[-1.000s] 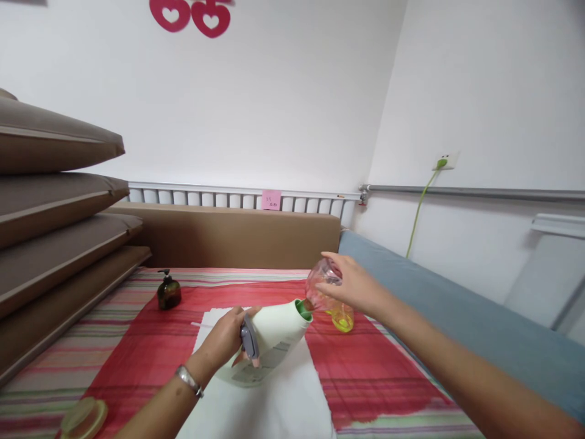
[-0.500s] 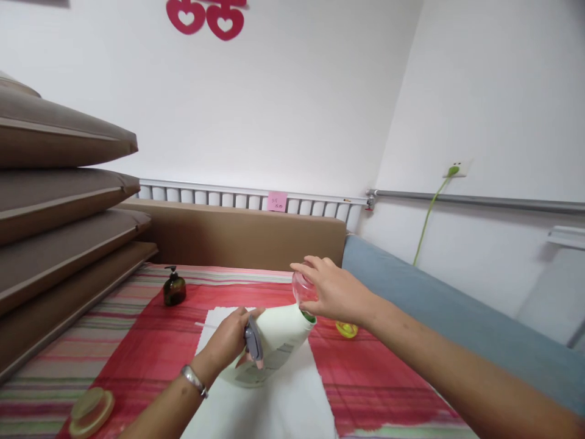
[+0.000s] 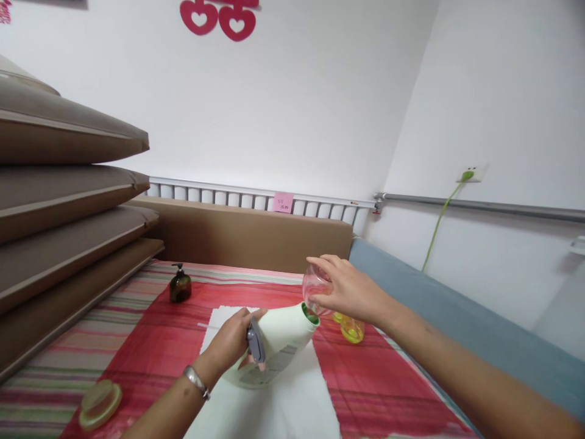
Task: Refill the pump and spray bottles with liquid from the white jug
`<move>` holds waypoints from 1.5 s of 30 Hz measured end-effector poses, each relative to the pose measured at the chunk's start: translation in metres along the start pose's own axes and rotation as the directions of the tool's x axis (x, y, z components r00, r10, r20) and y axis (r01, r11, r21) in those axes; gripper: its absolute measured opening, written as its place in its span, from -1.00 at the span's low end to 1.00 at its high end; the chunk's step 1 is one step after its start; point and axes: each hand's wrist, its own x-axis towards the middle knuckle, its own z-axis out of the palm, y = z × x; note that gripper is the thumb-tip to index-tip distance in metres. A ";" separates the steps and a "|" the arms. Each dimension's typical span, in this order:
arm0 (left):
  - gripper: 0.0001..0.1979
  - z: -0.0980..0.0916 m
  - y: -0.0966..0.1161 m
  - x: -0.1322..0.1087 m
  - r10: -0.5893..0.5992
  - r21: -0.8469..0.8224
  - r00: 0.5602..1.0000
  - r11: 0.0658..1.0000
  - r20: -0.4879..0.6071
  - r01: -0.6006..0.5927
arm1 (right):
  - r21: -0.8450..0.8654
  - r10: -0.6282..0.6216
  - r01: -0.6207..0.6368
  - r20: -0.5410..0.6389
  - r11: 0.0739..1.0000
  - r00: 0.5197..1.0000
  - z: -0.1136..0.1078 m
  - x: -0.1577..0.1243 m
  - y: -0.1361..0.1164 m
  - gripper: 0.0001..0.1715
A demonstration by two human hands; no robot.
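My left hand [image 3: 231,342] is wrapped round a large pale green bottle [image 3: 278,347], tilted so its green-rimmed mouth points up and right. A small grey piece sticks out between the fingers. My right hand [image 3: 350,291] grips a clear pinkish round container [image 3: 314,286] and holds it right at the bottle's mouth. Beside and below my right hand a yellow-green transparent piece [image 3: 351,330] lies on the red cloth. Under the bottle is a white sheet [image 3: 283,408].
A red cloth [image 3: 150,347] covers a striped surface. A dark pump bottle [image 3: 180,285] stands at the back left. A round pale lid [image 3: 99,402] lies at the near left. Brown cushions [image 3: 64,201] are stacked on the left; a grey-blue pad [image 3: 457,329] runs along the right wall.
My right hand has brought the clear container from slightly right of the bottle's mouth to sit against it. The view has drifted left. My left hand keeps the bottle tilted.
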 end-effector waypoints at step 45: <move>-0.45 -0.031 -0.060 -0.022 -0.173 0.004 0.952 0.984 -0.251 0.180 | 0.793 0.443 -0.359 0.583 -0.493 0.681 0.160 -0.093 0.030 -0.57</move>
